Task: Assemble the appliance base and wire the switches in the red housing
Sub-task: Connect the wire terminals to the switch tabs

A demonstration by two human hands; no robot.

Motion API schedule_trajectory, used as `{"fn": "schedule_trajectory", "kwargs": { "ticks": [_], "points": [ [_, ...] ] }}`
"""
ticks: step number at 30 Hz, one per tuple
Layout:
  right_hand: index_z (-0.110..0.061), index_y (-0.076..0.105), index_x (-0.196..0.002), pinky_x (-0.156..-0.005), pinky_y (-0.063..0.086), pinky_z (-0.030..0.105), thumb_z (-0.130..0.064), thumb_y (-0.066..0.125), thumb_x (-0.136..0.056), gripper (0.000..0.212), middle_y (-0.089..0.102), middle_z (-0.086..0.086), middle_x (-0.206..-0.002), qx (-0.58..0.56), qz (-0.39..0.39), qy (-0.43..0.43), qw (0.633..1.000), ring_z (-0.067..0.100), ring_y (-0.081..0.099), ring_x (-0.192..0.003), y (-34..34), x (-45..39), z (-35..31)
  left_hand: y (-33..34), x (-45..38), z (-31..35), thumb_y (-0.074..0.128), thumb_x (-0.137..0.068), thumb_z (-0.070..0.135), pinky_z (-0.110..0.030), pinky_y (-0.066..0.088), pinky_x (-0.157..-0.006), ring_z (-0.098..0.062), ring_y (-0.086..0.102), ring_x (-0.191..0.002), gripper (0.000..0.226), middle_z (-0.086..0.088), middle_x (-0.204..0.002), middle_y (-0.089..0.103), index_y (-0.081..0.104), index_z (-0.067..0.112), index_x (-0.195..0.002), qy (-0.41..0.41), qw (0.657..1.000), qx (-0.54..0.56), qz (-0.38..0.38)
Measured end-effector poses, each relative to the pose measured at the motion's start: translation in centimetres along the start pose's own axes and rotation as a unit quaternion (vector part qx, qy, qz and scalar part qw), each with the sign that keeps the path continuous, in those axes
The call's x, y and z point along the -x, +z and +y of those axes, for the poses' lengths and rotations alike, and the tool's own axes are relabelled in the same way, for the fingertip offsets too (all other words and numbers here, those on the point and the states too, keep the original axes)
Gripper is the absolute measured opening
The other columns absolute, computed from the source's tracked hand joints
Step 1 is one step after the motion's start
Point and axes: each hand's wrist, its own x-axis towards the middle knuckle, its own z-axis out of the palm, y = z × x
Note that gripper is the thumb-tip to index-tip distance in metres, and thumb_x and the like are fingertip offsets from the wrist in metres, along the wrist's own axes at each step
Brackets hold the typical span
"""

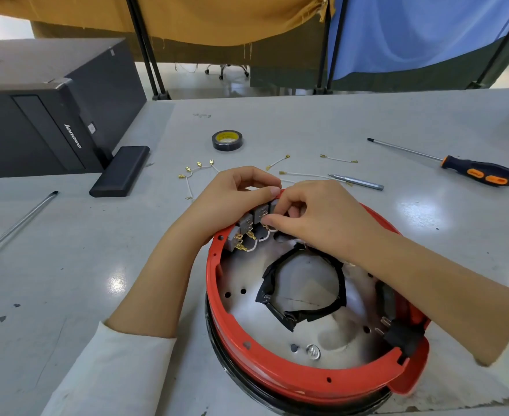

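Both hands worked the far rim of the red housing (265, 382) on the desk (307, 121) — left hand (232, 193) gripping the rim, right hand (304, 211) nearer the switches (247, 225), its fingers (269, 219) pinching a terminal just below them.

You're at a workshop bench: a grey worktable (307, 121) with a screwdriver (469, 171) near its right edge, insulating tape (227, 140), loose terminal wires (338, 159), a computer tower (37, 115) at its left edge.

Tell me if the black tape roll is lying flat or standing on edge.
Lying flat: the black tape roll shows its yellow core facing up on the grey table.
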Motion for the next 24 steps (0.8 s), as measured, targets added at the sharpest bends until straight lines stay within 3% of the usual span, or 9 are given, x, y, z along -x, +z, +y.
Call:
{"fn": "schedule_trajectory", "kwargs": {
  "ticks": [4,7,9,11,15,17,19,22,24],
  "points": [
    [-0.027,0.066,-0.071,-0.061,0.044,0.027,-0.043,0.068,-0.078,0.018,0.057,-0.012,-0.065,-0.012,0.05,-0.01,0.999,0.002,0.05,-0.064,-1.4,0.1,0.3,-0.4,0.5,1.0,0.069,-0.086,0.031,-0.038,0.055,-0.082,-0.03,0.07,-0.088,0.019,0.006,-0.094,0.075,0.068,0.03,-0.105,-0.006,0.998,-0.045,-0.032],
    [-0.034,0.063,-0.092,-0.065,0.04,0.028,-0.046,0.059,-0.084,0.015,0.055,-0.015,-0.084,0.102,0.063,-0.018,0.993,0.004,0.053,-0.08,-2.8,-0.1,0.9,0.2,0.6,1.3,0.067,-0.086,0.039,-0.041,0.055,-0.08,-0.035,0.068,-0.087,0.024,-0.002,-0.091,0.074,0.065,0.037,-0.11,-0.01,0.994,-0.105,-0.032],
    [-0.035,0.061,-0.109,-0.066,0.036,0.028,-0.049,0.051,-0.087,0.028,0.052,-0.013,-0.101,0.208,0.055,-0.008,0.976,0.01,0.053,-0.096,-3.7,-0.1,2.0,0.7,0.5,1.3,0.065,-0.088,0.035,-0.036,0.054,-0.079,-0.03,0.068,-0.09,0.025,-0.002,-0.095,0.073,0.065,0.033,-0.113,0.002,0.991,-0.13,-0.029],
    [-0.035,0.064,-0.106,-0.068,0.037,0.029,-0.05,0.045,-0.091,0.028,0.052,-0.011,-0.105,0.235,0.032,0.019,0.971,0.013,0.052,-0.101,-4.4,-0.2,3.2,0.8,0.4,1.2,0.066,-0.088,0.034,-0.038,0.055,-0.078,-0.027,0.068,-0.09,0.025,0.0,-0.098,0.072,0.066,0.03,-0.112,0.01,0.991,-0.134,-0.027],
    [-0.033,0.067,-0.08,-0.071,0.042,0.025,-0.051,0.049,-0.09,0.027,0.06,-0.013,-0.083,0.083,-0.036,0.077,0.993,0.004,0.053,-0.078,-5.0,-1.2,5.5,0.6,-0.3,1.0,0.068,-0.086,0.035,-0.031,0.053,-0.067,-0.024,0.067,-0.085,0.019,0.0,-0.092,0.073,0.069,0.031,-0.104,0.022,0.991,-0.131,-0.023],
    [-0.025,0.071,-0.076,-0.06,0.039,0.012,-0.044,0.054,-0.091,0.03,0.065,-0.01,-0.075,-0.031,-0.034,0.096,0.994,-0.001,0.054,-0.063,-4.9,-2.2,6.9,0.5,-0.6,0.8,0.069,-0.085,0.036,-0.03,0.053,-0.072,-0.021,0.067,-0.085,0.014,0.005,-0.091,0.074,0.07,0.035,-0.1,0.024,0.991,-0.134,-0.018],
    [-0.022,0.073,-0.08,-0.053,0.036,0.008,-0.036,0.056,-0.092,0.025,0.065,-0.01,-0.073,-0.092,-0.013,0.119,0.988,-0.004,0.053,-0.056,-4.7,-3.6,8.6,0.5,-0.9,0.6,0.069,-0.085,0.037,-0.033,0.054,-0.076,-0.019,0.067,-0.087,0.011,0.008,-0.091,0.074,0.07,0.038,-0.096,0.02,0.991,-0.128,-0.017],
    [-0.02,0.07,-0.089,-0.065,0.039,0.021,-0.024,0.057,-0.091,0.014,0.066,-0.006,-0.086,-0.045,0.017,0.138,0.989,0.0,0.052,-0.065,-4.3,-6.1,11.5,0.4,-1.2,0.3,0.07,-0.084,0.038,-0.034,0.055,-0.077,-0.019,0.068,-0.088,0.01,0.01,-0.091,0.074,0.07,0.04,-0.094,0.018,0.993,-0.116,-0.015],
    [-0.017,0.069,-0.102,-0.079,0.044,0.029,-0.02,0.054,-0.091,0.019,0.063,0.0,-0.101,0.019,0.022,0.152,0.988,0.012,0.057,-0.084,-3.8,-7.6,13.2,0.5,-1.3,0.3,0.07,-0.083,0.039,-0.031,0.054,-0.077,-0.017,0.068,-0.088,0.011,0.012,-0.09,0.074,0.07,0.042,-0.094,0.02,0.993,-0.112,-0.015]
  ]
}}
